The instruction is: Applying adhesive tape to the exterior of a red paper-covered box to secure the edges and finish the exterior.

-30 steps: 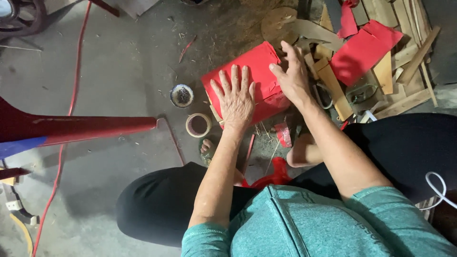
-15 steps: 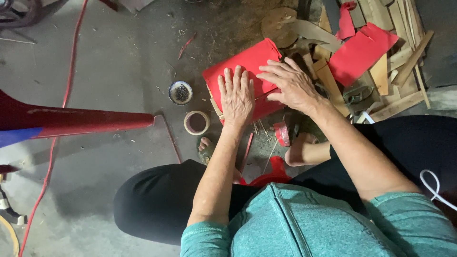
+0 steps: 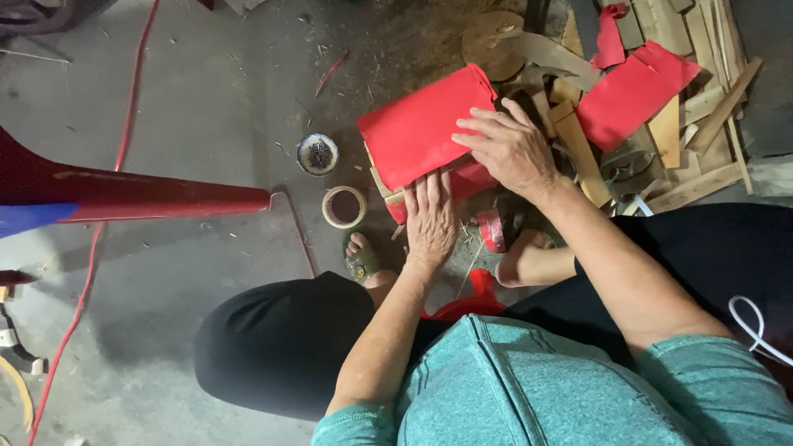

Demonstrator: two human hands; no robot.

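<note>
Left hand lies flat, palm down, fingers straight and spread, pressing the near edge of the red sheet where it wraps a small box frame; it grasps nothing, just pushes. Right hand comes in from the right, forearm angled across the knee, fingers extended and slightly curled on the sheet's right edge, released too, holding the fold down. That red sheet sits on the concrete floor, just ahead of the person's feet. Off to the right, a pile of wood offcuts with another red piece draped over it. Left of the sheet, a tape roll lies flat, and beyond it a small round dish.
</note>
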